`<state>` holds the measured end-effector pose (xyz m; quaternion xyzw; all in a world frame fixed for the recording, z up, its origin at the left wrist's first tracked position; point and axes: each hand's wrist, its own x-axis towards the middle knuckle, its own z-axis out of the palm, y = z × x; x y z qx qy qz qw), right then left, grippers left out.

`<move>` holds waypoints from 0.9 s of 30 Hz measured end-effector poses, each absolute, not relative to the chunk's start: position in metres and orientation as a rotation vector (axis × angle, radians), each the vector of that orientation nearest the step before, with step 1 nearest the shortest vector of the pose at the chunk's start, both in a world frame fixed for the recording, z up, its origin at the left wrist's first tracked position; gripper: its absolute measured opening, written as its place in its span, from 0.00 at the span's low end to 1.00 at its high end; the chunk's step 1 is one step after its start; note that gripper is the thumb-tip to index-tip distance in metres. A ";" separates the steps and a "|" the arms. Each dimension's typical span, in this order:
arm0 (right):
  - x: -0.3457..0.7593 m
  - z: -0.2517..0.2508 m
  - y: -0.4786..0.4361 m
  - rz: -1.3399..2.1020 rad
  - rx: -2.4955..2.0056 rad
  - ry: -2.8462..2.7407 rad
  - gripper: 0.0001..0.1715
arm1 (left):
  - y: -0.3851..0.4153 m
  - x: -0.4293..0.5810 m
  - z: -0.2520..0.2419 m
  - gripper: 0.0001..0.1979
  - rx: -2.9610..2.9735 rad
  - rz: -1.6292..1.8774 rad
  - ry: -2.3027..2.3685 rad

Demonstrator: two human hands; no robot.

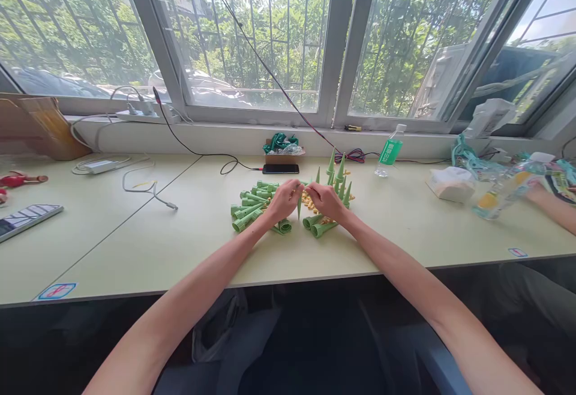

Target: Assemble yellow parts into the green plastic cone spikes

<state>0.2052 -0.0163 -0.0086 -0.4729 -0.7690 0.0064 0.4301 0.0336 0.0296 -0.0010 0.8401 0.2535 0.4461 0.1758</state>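
Both my hands meet at the middle of the pale table. My left hand and my right hand are closed, pinching together a slim green cone that points down between them. A pile of lying green cones sits just left of my left hand. Several upright green cones stand behind my right hand. Small tan pieces are scattered under my right hand, and more green rolls lie in front of it.
A black phone and a small box with green material lie behind the cones. A green-labelled bottle stands at the right. Another person's arm reaches in at far right, next to a plastic bottle. Cables and a charger lie at left.
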 end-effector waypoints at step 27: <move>0.207 -0.013 -0.011 -0.061 -1.089 -1.969 0.13 | 0.035 0.031 -0.004 0.17 2.137 1.170 0.807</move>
